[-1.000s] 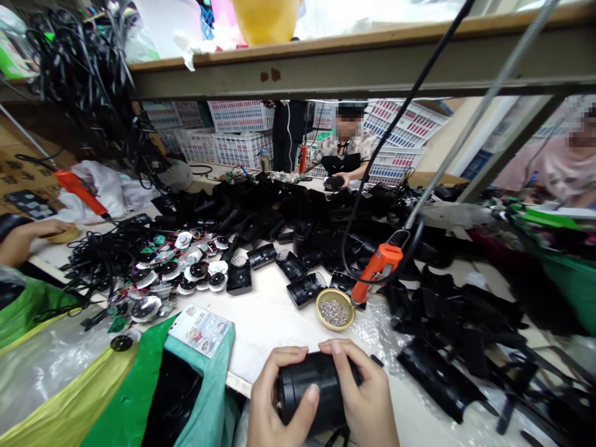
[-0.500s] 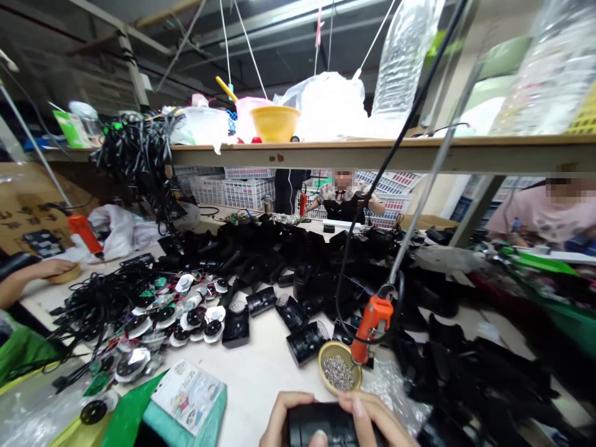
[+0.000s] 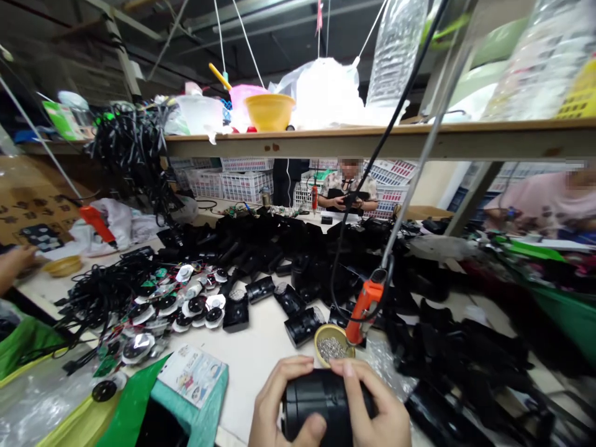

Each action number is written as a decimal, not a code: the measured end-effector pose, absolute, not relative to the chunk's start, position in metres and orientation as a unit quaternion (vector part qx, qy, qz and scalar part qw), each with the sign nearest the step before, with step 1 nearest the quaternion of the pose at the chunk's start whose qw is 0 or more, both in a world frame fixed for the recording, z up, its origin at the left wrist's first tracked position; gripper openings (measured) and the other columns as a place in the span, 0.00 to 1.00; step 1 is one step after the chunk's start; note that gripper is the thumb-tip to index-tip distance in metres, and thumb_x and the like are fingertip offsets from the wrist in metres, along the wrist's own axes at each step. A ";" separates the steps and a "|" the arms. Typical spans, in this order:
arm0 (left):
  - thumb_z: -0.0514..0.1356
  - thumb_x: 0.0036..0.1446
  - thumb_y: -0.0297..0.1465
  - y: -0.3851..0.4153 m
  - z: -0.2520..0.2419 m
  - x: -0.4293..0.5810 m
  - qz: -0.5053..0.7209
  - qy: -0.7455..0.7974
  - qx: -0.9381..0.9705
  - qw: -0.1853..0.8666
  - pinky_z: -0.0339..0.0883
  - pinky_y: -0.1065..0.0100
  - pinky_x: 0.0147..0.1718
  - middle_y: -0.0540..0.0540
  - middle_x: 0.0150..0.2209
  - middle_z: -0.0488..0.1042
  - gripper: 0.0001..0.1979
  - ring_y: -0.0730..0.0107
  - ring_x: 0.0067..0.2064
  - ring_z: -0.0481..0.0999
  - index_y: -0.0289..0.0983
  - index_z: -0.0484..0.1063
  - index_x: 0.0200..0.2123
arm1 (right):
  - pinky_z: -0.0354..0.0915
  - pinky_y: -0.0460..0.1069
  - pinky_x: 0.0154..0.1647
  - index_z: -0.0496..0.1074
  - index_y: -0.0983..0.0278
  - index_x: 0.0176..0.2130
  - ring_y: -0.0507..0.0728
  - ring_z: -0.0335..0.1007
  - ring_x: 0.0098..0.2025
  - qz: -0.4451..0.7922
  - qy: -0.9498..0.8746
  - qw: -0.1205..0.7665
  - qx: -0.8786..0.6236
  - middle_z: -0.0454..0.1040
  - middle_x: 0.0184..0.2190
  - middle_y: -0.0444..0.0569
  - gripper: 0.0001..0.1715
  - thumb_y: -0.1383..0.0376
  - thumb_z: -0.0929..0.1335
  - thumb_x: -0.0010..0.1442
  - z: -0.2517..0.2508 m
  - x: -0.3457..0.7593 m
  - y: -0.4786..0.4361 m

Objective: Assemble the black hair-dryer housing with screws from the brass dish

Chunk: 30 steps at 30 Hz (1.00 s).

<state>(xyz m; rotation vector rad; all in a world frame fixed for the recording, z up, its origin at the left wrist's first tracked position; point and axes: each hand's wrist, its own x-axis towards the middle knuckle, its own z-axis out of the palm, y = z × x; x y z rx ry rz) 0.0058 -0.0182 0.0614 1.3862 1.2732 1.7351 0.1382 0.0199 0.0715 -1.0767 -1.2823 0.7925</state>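
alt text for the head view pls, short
Both the left hand and the right hand grip a black cylindrical housing at the near edge of a cluttered workbench. Just beyond it sit a small bowl of screws and a hanging orange electric screwdriver, amid piles of black plastic parts.

No word, number or brand can be read anywhere. The printed card, just left of the black cylinder, shows small cartoon-like pictures, its lettering too small to make out. The cardboard box, far left of the cylinder, bears dark marks too blurred to read. The green packet on the shelf above carries print that is also illegible
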 end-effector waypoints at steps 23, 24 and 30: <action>0.69 0.51 0.50 -0.017 0.050 -0.003 0.529 0.540 0.509 0.412 0.71 0.64 0.45 0.43 0.47 0.79 0.28 0.55 0.48 0.79 0.39 0.72 0.49 | 0.71 0.51 0.42 0.79 0.62 0.31 0.63 0.78 0.39 0.408 -0.560 0.477 -0.541 0.82 0.33 0.52 0.26 0.45 0.66 0.63 0.045 0.144 0.036; 0.72 0.47 0.47 -0.017 0.050 -0.005 0.512 0.532 0.528 0.420 0.71 0.63 0.47 0.43 0.48 0.79 0.31 0.55 0.48 0.79 0.40 0.71 0.51 | 0.71 0.52 0.43 0.79 0.62 0.31 0.64 0.78 0.39 0.409 -0.560 0.471 -0.545 0.82 0.33 0.53 0.27 0.45 0.66 0.63 0.045 0.144 0.038; 0.72 0.47 0.43 -0.017 0.047 0.000 0.520 0.570 0.491 0.405 0.72 0.62 0.46 0.45 0.45 0.79 0.26 0.56 0.45 0.79 0.40 0.72 0.48 | 0.72 0.55 0.42 0.77 0.62 0.28 0.64 0.79 0.36 0.405 -0.593 0.436 -0.543 0.81 0.30 0.53 0.30 0.44 0.63 0.65 0.047 0.144 0.052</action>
